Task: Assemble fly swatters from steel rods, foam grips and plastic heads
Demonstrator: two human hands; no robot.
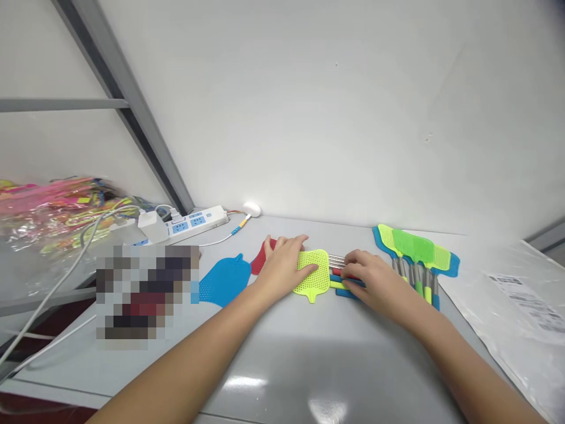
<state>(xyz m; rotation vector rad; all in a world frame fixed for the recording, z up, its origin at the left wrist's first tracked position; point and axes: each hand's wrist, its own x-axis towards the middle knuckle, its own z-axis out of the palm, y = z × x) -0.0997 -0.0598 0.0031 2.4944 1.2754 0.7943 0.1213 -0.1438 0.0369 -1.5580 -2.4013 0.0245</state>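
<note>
My left hand (282, 262) lies flat with fingers stretched over the yellow-green fly-swatter head (314, 277) and a red swatter head (260, 259) behind it. My right hand (375, 280) curls its fingers over a bunch of swatter handles (338, 265), with metal rods and red, yellow and blue grips showing under the fingertips. A blue swatter head (223, 282) lies just left of my left forearm. On the right, a fan of several green, yellow and blue swatters (417, 253) rests on the grey table (282, 365).
A white and blue power strip (189, 222) with plugs and white cables sits at the back left. A clear bag of colourful packaged goods (53, 212) fills the far left. A plastic mailer with a printed label (525, 300) lies on the right. A white wall stands close behind.
</note>
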